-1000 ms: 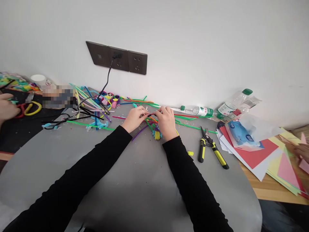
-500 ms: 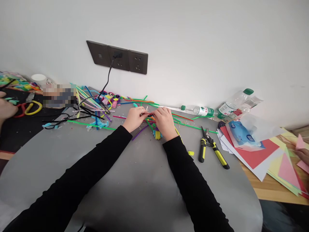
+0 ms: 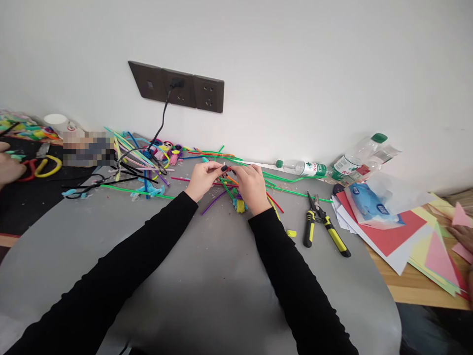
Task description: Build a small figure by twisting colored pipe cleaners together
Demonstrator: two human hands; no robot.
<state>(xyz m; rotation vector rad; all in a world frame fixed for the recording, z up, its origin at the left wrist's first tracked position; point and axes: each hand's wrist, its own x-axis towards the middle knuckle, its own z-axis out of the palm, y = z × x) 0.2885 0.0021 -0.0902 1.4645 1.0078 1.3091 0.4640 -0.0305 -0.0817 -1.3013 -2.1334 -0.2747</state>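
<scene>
My left hand (image 3: 204,179) and my right hand (image 3: 252,186) meet over the far middle of the grey table mat (image 3: 207,276), both pinched on a red pipe cleaner (image 3: 274,200) whose free end trails to the right past my right wrist. Under my right hand lies a small blue and yellow pipe-cleaner tassel (image 3: 240,204). Green, purple and orange pipe cleaners (image 3: 218,197) lie crossed beneath both hands.
Yellow-handled pliers (image 3: 321,226) lie right of my right arm, beside a yellow scrap (image 3: 291,233). Coloured paper (image 3: 391,231), a tissue pack (image 3: 369,207) and bottles (image 3: 303,169) sit right. A pile of pipe cleaners (image 3: 136,162) lies left. Other people's hands show at both edges.
My hands drew slightly apart and lifted a red pipe cleaner, whose end now trails right of my right wrist. The view shifted a little.
</scene>
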